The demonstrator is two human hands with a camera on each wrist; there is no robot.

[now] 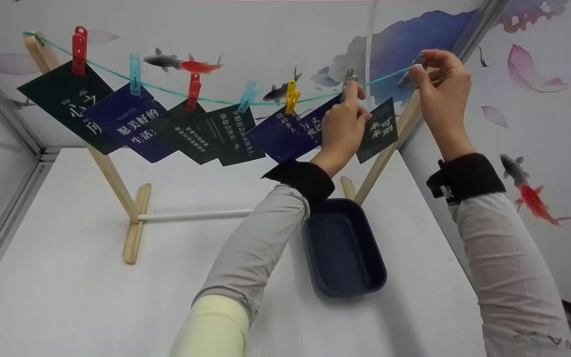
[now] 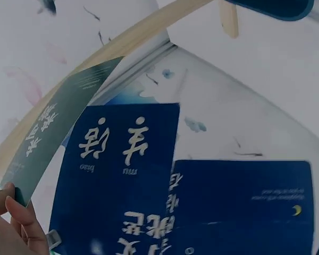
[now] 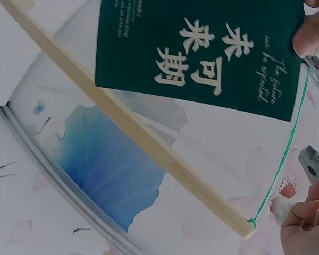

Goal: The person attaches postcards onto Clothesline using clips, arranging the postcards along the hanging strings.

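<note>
My left hand [image 1: 342, 129] pinches the top edge of a dark green card [image 1: 379, 131] with white characters, up against the green string [image 1: 387, 77]. Seen from the left wrist, this green card [image 2: 64, 117] hangs from the thumb and fingers [image 2: 24, 215]. A silver clothespin [image 1: 348, 77] stands beside that hand, at the top of a blue card [image 2: 117, 159]. Further right, near the string's end, my right hand [image 1: 444, 94] pinches another silver clothespin [image 1: 411, 73]. In the right wrist view this clothespin [image 3: 313, 164] is apart from the card.
Several cards hang leftward along the string, under red [image 1: 79, 52], light blue [image 1: 135, 74] and yellow [image 1: 292, 96] clothespins. A wooden frame [image 1: 112, 173] carries the string, with a white bar [image 1: 196, 215] low down. A dark blue basin [image 1: 379, 277] stands on the white table [image 1: 92, 297].
</note>
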